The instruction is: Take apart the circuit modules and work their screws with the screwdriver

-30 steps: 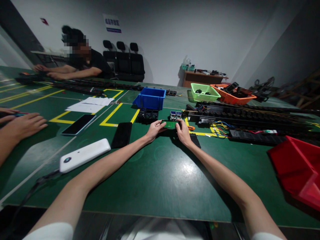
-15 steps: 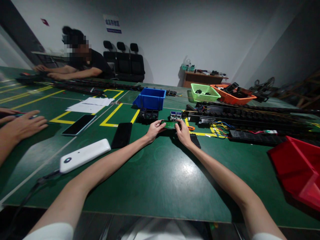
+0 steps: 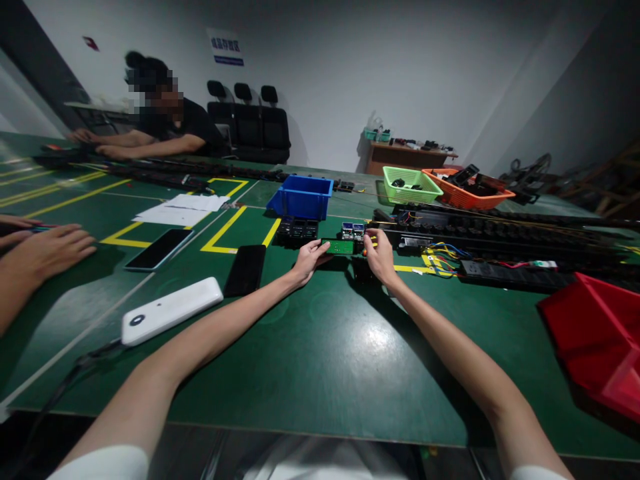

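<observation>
My left hand [image 3: 309, 262] pinches the left end of a green circuit board [image 3: 341, 247], which it holds up over the table with the face tilted toward me. Just right of the board is my right hand [image 3: 380, 254], off the board, with its fingers curled. A small orange piece [image 3: 365, 253] shows at its fingertips; whether the fingers grip it is unclear. Small modules with blue tops [image 3: 353, 228] stand right behind the board. A block of black parts [image 3: 297, 231] sits behind my left hand, in front of a blue bin [image 3: 303, 198].
A black phone [image 3: 245, 270], a white handheld device [image 3: 173, 311] with a cable and another phone [image 3: 159, 250] lie left. Black rails with wires [image 3: 450, 230] run along the right, near a red bin [image 3: 595, 340]. A co-worker's hands [image 3: 55, 250] rest at far left; another person sits beyond.
My right hand has let go of the circuit board and shifted slightly right, over where an orange item lay. My left hand keeps the board in nearly the same place.
</observation>
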### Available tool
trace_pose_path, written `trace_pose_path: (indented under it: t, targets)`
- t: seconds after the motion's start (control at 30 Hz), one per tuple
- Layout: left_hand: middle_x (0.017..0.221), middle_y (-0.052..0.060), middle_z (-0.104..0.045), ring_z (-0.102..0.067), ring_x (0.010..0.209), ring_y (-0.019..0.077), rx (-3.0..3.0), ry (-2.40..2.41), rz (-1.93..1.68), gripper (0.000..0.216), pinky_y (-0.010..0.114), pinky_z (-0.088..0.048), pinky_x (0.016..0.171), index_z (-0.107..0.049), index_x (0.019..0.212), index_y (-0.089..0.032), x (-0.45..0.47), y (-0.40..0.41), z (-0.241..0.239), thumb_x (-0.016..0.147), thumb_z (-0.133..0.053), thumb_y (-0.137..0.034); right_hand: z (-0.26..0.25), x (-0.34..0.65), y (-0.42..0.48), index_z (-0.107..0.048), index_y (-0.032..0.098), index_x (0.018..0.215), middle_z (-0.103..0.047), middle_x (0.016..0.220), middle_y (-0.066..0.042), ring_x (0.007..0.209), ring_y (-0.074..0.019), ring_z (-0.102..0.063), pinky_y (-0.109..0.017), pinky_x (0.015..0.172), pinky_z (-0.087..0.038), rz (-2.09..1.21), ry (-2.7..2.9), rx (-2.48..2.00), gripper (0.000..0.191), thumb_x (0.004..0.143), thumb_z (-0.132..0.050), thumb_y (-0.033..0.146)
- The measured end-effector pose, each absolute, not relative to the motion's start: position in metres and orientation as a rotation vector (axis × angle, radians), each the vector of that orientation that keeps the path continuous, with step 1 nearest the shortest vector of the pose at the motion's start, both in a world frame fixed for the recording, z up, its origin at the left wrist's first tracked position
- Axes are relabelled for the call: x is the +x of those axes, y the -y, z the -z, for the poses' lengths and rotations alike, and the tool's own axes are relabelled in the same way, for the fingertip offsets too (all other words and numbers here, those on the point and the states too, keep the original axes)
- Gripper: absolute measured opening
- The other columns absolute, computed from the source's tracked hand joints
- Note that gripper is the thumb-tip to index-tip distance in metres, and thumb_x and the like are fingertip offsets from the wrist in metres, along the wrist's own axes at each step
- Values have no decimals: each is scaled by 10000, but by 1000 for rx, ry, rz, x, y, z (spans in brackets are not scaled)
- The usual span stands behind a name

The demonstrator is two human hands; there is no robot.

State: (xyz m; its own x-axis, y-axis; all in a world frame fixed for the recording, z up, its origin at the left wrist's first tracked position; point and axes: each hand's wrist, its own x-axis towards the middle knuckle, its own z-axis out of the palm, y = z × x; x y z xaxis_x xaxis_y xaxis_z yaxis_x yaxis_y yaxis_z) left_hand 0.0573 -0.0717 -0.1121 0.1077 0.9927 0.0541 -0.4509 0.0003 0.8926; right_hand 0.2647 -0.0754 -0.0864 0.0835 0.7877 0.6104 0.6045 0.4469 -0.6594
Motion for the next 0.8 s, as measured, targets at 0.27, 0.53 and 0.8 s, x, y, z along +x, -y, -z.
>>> trace_pose_path:
  t: [0.27, 0.53, 0.8]
  targets:
    - [995, 70, -686, -668, 896, 162, 896, -746, -1341, 406, 438, -511, 982, -628, 1010, -120, 56, 70, 113, 694, -791, -315, 44, 317, 71, -679, 169, 901, -722, 855, -56, 723, -186, -654, -284, 654, -481, -340, 2270, -1350, 156, 785, -638, 264]
    - [1000, 57, -678, -657, 891, 149, 877, -718, -1359, 361, 424, -518, 968, -621, 1000, -125, 56, 71, 113, 715, -779, -280, 46, 311, 77, -635, 168, 1174, -672, 1139, -102, 1019, -254, -630, -317, 860, -485, -433, 2659, -1314, 594, 646, -793, 391]
    - [998, 71, -678, -661, 881, 151, 852, -748, -1359, 342, 433, -512, 976, -636, 984, -109, 57, 72, 110, 713, -777, -263, 69, 305, 72, -599, 183, 1262, -649, 1182, -118, 1064, -295, -616, -352, 902, -474, -418, 2720, -1354, 889, 486, -847, 538]
